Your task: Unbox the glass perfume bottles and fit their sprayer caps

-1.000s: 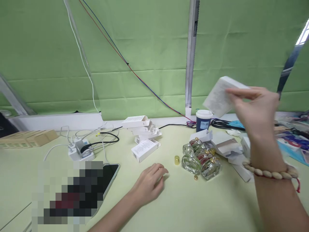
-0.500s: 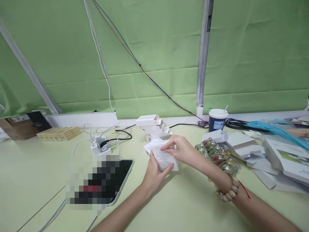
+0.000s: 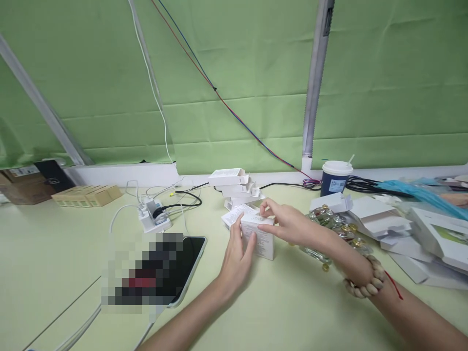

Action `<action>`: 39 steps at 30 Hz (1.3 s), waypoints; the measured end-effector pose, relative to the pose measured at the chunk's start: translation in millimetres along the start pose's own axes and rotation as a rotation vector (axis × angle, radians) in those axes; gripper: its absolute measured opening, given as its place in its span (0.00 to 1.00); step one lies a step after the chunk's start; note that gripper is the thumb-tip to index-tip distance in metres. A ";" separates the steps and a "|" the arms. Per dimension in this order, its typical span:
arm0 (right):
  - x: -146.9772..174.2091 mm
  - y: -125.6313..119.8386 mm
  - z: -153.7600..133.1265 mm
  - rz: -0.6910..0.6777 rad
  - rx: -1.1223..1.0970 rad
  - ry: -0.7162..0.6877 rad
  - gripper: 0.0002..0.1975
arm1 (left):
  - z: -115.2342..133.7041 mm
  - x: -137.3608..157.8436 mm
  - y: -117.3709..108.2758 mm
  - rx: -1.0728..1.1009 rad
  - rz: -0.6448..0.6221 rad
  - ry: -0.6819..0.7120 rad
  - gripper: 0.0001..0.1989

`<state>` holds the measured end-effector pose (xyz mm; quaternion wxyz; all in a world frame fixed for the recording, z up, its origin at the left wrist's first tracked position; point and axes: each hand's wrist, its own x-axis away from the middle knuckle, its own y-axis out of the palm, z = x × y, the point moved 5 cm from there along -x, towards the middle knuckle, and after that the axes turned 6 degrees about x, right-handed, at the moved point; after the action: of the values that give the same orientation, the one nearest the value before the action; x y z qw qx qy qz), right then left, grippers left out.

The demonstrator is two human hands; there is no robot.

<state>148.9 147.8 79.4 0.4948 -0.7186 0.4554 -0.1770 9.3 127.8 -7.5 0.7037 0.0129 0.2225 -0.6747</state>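
Nearest, over the bare tabletop (image 3: pixel 292 307), the left hand (image 3: pixel 234 265) grasps a white box (image 3: pixel 262 240), thumb across the printed front and fingers along its left side. The box is roughly upright; whether its base touches the table I cannot tell. The right hand (image 3: pixel 290 225) has its fingers at the top edge; whether they pinch a flap is unclear. It looks like thin card: probably light, stiff along the folds, easily dented mid-face, a little slick. The best hold is likely by the 2 narrow sides, close to the corners, leaving the top free. Glass bottles (image 3: pixel 325 218), surely more fragile, sit right of it, partly behind the right forearm. Beyond are stacked white boxes (image 3: pixel 227 178) and a lidded cup (image 3: pixel 334 184).
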 end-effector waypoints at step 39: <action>2.8 -16.9 -4.6 0.224 0.320 -0.351 0.08 | 9.5 1.8 -1.5 -0.086 0.025 0.222 0.17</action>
<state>155.3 144.6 95.7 0.6902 -0.5960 0.4054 -0.0635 10.7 122.9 0.9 0.6831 0.0601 0.3273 -0.6501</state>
